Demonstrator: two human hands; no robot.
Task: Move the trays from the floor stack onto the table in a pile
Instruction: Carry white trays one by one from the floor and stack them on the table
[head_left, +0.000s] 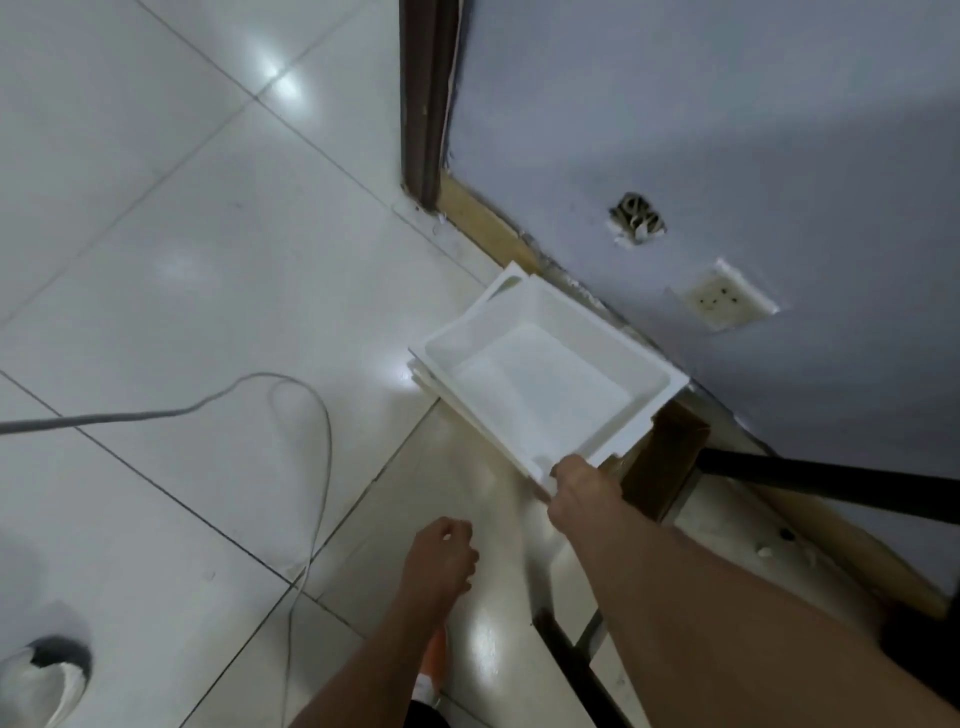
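Observation:
A white foam tray lies on top of a floor stack of trays next to the wall, skewed against the ones beneath. My right hand grips the top tray's near corner, thumb on the rim. My left hand hovers lower left of the stack with fingers loosely curled and nothing in it. No tabletop is in view.
A grey cable loops across the white tiled floor on the left. A cardboard piece and black metal legs stand right of the stack. The blue wall has a socket. A shoe is at bottom left.

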